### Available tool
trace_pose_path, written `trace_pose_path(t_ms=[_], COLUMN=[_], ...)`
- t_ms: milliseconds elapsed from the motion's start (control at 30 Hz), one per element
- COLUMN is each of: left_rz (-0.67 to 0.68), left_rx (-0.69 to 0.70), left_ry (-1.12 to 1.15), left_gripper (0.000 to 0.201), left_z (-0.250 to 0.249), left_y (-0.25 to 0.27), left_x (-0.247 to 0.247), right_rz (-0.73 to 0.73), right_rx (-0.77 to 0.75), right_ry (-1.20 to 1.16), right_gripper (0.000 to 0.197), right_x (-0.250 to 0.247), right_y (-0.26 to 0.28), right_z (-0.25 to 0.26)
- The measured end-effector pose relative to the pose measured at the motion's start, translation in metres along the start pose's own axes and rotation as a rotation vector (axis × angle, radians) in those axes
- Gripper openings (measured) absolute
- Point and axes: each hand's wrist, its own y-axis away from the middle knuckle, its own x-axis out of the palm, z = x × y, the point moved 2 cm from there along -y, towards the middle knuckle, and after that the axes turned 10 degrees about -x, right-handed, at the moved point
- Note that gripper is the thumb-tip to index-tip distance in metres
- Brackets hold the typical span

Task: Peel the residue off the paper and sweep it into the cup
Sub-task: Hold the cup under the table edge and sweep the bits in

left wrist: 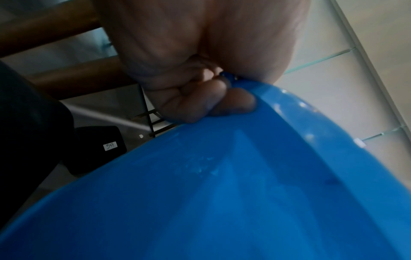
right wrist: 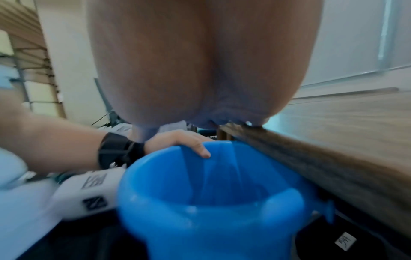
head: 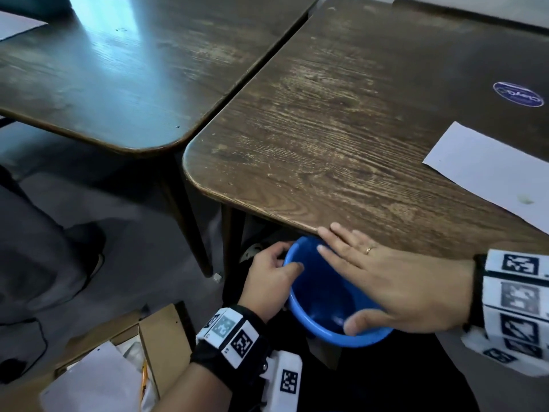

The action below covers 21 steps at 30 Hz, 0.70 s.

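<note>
A blue plastic cup (head: 320,295) is held just below the near edge of the wooden table (head: 341,129). My left hand (head: 269,278) grips its rim, thumb inside and fingers outside, as the left wrist view shows on the cup (left wrist: 222,193). Flat and with straight fingers, my right hand (head: 386,278) lies over the cup's mouth, fingertips at the table edge. The right wrist view looks down into the cup (right wrist: 211,193), with the left hand (right wrist: 177,140) on its rim. A white paper sheet (head: 490,171) lies on the table at the right, with a small stain near its front edge.
A second wooden table (head: 118,69) stands to the left, with a gap between. An open cardboard box (head: 124,352) with papers sits on the floor at the lower left. A blue oval sticker (head: 518,94) marks the table's far right. A person's leg and shoe (head: 44,239) are at the left.
</note>
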Motion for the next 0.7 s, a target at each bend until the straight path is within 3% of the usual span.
trace_pose_path(t_ms=[100,167,267,433,700], left_rz=[0.013,0.017,0.019,-0.012,0.069], left_rx=[0.012,0.008,0.0,-0.005,0.03], left_ry=[-0.041,-0.061,-0.093,-0.114,-0.128], left_gripper=[0.024,0.024,0.025,0.025,0.026], left_z=[0.002,0.003,0.005,0.009,0.005], left_y=[0.0,0.001,0.003,0.001,0.002], left_x=[0.006,0.009,0.009,0.006,0.022], right_rz=[-0.139,-0.216,-0.177,-0.155,-0.151], right_rx=[0.039,0.145,0.268,0.178,0.001], right_ry=[-0.095,-0.104,-0.095,-0.051,0.024], right_gripper=[0.1,0.104,0.11,0.108,0.093], right_x=[-0.014,-0.022,-0.022,-0.004,0.027], right_y=[-0.002,-0.007,-0.01,0.001,0.017], right_z=[-0.01,-0.03,-0.046,-0.02,0.002])
